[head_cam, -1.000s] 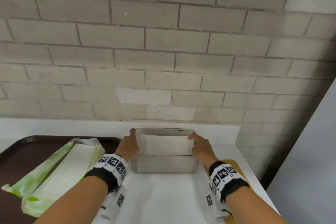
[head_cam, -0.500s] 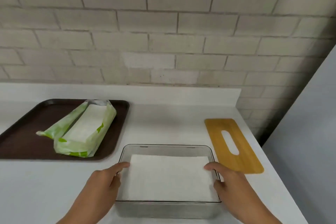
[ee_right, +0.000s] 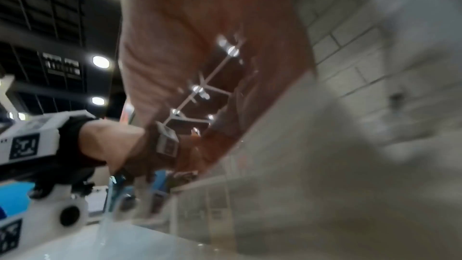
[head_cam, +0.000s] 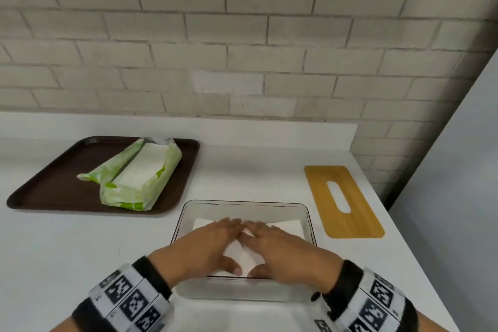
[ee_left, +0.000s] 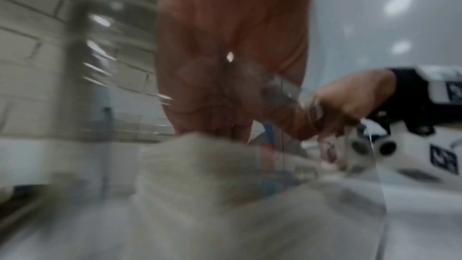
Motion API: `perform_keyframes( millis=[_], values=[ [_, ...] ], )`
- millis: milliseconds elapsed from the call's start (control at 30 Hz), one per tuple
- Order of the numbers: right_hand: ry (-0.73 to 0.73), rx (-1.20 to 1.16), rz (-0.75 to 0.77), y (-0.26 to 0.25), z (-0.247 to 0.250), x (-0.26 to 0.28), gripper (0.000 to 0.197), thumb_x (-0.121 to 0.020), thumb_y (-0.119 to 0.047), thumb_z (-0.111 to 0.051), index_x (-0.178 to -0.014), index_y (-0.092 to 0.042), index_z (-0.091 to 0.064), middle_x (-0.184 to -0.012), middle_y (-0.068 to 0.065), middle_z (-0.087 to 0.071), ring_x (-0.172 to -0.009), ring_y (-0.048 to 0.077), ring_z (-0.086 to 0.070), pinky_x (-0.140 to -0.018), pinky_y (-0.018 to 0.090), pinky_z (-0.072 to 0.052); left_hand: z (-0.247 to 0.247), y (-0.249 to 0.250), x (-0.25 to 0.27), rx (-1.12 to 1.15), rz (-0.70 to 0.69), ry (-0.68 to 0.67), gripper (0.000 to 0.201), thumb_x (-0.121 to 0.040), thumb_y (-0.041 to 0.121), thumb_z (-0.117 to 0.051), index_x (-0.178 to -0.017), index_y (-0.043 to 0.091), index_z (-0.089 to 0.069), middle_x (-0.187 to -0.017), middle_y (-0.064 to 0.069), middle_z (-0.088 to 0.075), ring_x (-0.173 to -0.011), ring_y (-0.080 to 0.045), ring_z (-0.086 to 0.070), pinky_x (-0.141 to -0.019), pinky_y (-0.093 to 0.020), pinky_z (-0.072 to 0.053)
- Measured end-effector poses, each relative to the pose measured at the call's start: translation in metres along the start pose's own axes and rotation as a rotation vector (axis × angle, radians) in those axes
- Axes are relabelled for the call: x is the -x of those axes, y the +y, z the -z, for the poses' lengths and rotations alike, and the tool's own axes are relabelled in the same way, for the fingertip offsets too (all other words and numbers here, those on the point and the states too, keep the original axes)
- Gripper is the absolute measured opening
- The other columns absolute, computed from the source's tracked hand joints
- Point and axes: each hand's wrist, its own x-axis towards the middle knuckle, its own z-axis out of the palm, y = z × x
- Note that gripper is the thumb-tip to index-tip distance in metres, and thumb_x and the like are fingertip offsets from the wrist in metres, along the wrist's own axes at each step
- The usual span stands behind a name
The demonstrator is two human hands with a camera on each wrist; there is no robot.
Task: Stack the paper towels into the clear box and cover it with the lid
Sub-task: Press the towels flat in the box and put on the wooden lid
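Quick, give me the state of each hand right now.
Left hand: open, fingers flat, pressing on the paper towels in the clear box.
Right hand: open, fingers flat, pressing on the same paper towels.

Towels (head_cam: 289,225) in box (head_cam: 244,292); lid (head_cam: 342,202) right.

Two hands, the left (head_cam: 200,246) and the right (head_cam: 287,249), lie near the middle. One clear box (head_cam: 244,206) stands there with one stack of towels (head_cam: 288,225) in it. One wooden lid (head_cam: 342,199) lies to the right. One brown tray (head_cam: 54,186) sits far left, bearing one green pack (head_cam: 140,178). Two marked wristbands, one (head_cam: 126,302) left and one (head_cam: 377,302) right.
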Motion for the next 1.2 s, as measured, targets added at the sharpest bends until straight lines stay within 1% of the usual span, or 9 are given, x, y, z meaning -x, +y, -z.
perform_keyframes(
  millis=[200,300,433,533,800,967,1067,1133,1200],
  values=[
    [-0.127,0.161,-0.121,0.02,0.005,0.02,0.073,-0.095,-0.019,-0.052,-0.15,-0.03,-0.006,-0.159,0.003,0.003,-0.147,0.022,-0.002,-0.118,0.039,-0.004,0.007,-0.019,0.009,-0.213,0.041,-0.167,0.093,-0.087,0.04,-0.063,-0.152,0.012,-0.001,-0.161,-0.004,0.0,-0.147,-0.018,-0.008,-0.116,-0.025,-0.011],
    [-0.176,0.366,-0.162,0.026,0.011,0.026,0.075,-0.093,-0.018,-0.053,-0.15,-0.028,-0.005,-0.159,0.009,-0.005,-0.146,0.022,-0.012,-0.115,0.046,0.011,0.011,-0.023,0.012,-0.295,0.085,-0.2,0.096,-0.086,0.037,-0.065,-0.152,0.008,-0.001,-0.161,-0.008,-0.003,-0.146,-0.021,-0.015,-0.115,-0.026,-0.013],
    [-0.184,0.429,-0.19,0.025,0.014,0.028,0.074,-0.093,-0.018,-0.052,-0.15,-0.029,-0.006,-0.158,0.008,-0.011,-0.141,0.025,-0.026,-0.113,0.049,0.014,0.004,-0.023,0.008,-0.465,0.069,-0.204,0.095,-0.086,0.038,-0.064,-0.15,0.003,-0.004,-0.159,-0.015,-0.012,-0.145,-0.025,-0.019,-0.118,-0.035,-0.002],
    [-0.153,0.438,-0.195,0.023,0.011,0.027,0.073,-0.093,-0.02,-0.053,-0.15,-0.031,-0.008,-0.157,0.005,-0.019,-0.137,0.023,-0.034,-0.111,0.051,0.017,-0.001,-0.027,0.003,-0.476,0.067,-0.204,0.098,-0.084,0.04,-0.066,-0.149,-0.002,-0.006,-0.156,-0.018,-0.021,-0.142,-0.027,-0.027,-0.119,-0.036,-0.002],
    [-0.155,0.36,-0.218,0.022,0.013,0.029,0.076,-0.093,-0.022,-0.053,-0.149,-0.036,-0.005,-0.159,0.001,-0.007,-0.143,0.021,-0.022,-0.112,0.05,0.015,0.005,-0.035,0.004,-0.456,-0.005,-0.152,0.099,-0.08,0.05,-0.066,-0.148,0.0,-0.015,-0.149,-0.015,-0.036,-0.137,-0.027,-0.036,-0.12,-0.035,-0.005],
    [-0.134,0.205,-0.232,0.023,0.014,0.031,0.061,-0.098,-0.037,-0.042,-0.148,-0.039,-0.009,-0.159,-0.001,-0.003,-0.146,0.012,-0.011,-0.111,0.046,0.019,0.019,-0.042,0.019,-0.361,-0.135,-0.076,0.09,-0.08,0.046,-0.068,-0.15,0.013,-0.021,-0.157,-0.005,-0.023,-0.144,-0.018,-0.022,-0.109,-0.027,0.018],
    [-0.056,0.138,-0.256,0.025,0.009,0.029,0.056,-0.095,-0.05,-0.039,-0.146,-0.042,-0.017,-0.159,-0.005,-0.008,-0.145,0.008,-0.012,-0.111,0.046,0.02,0.034,-0.055,0.035,-0.203,-0.199,0.025,0.067,-0.081,0.041,-0.068,-0.141,0.025,-0.042,-0.153,0.014,-0.025,-0.144,-0.002,-0.011,-0.116,-0.031,0.016],
    [-0.032,0.116,-0.269,0.025,0.005,0.028,0.064,-0.086,-0.065,-0.037,-0.144,-0.045,-0.02,-0.158,-0.009,-0.008,-0.144,0.003,-0.008,-0.109,0.043,0.023,0.052,-0.072,0.038,0.037,-0.187,0.274,0.041,-0.081,0.035,-0.072,-0.12,0.026,-0.063,-0.136,0.017,-0.048,-0.128,0.01,-0.034,-0.118,-0.026,-0.013],
    [-0.027,0.117,-0.28,0.024,0.005,0.026,0.065,-0.084,-0.067,-0.038,-0.143,-0.047,-0.02,-0.158,-0.012,-0.007,-0.144,0.0,-0.004,-0.106,0.038,0.028,0.074,-0.098,0.033,0.24,-0.063,0.677,0.017,-0.083,0.018,-0.071,-0.1,0.02,-0.072,-0.106,0.007,-0.069,-0.098,0.004,-0.056,-0.093,-0.016,-0.039]
  ],
)
